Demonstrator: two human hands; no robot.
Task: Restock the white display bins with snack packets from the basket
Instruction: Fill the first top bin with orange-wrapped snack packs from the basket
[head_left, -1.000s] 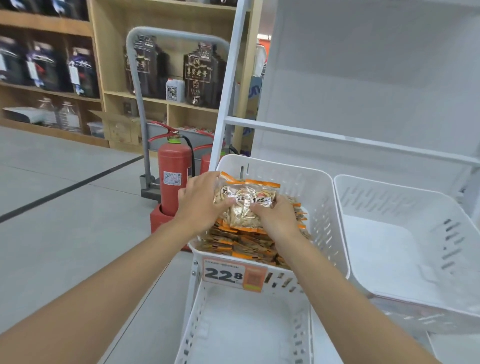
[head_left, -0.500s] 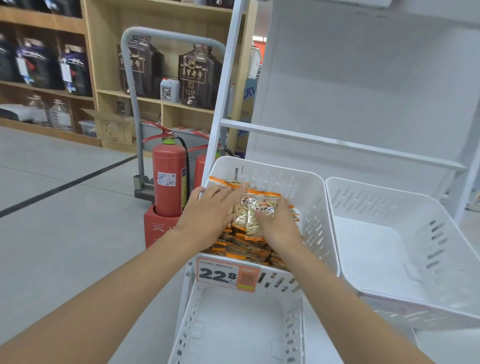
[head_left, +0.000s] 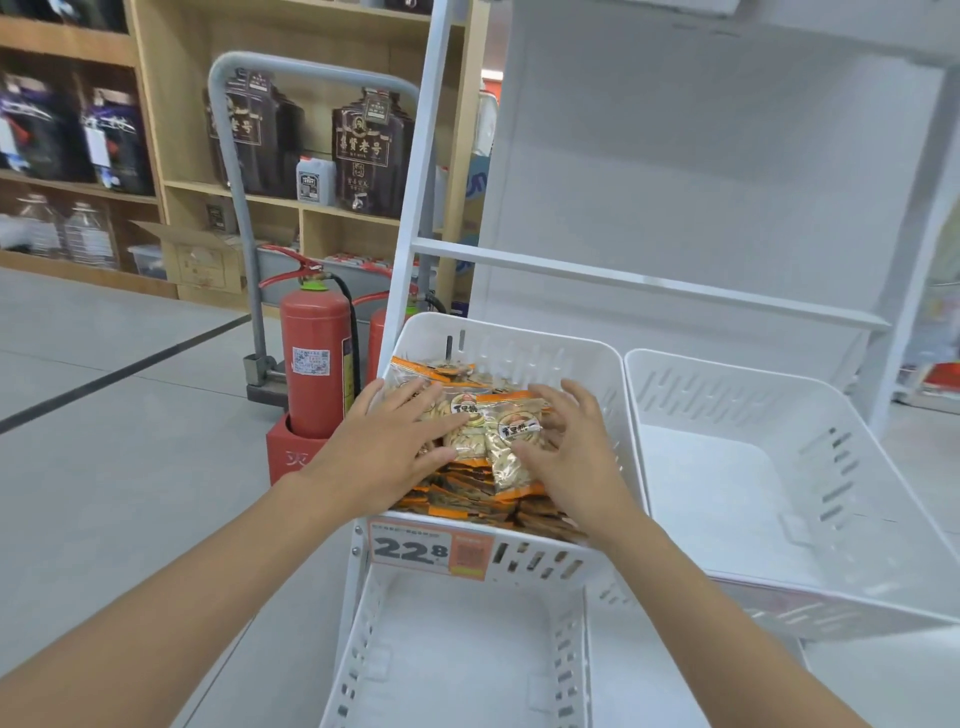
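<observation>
The one view comes from a wide-angle camera on the person's head, facing forward and tilted down. Both forearms run in from the bottom corners and meet at the centre, where the left hand (head_left: 387, 447) and right hand (head_left: 569, 449) lie near the lens over the middle bin (head_left: 519, 332). The lower bin (head_left: 457, 665) sits nearest, almost straight beneath the camera at the bottom edge, and the right bin (head_left: 727, 467) fills the near right. The white rack (head_left: 675, 156) rises close ahead on the right. On the left the view reaches past the fire extinguisher (head_left: 314, 358) and across the floor (head_left: 104, 467) to the far wooden shelves (head_left: 156, 130). The rack's uprights lean in this wide view.
</observation>
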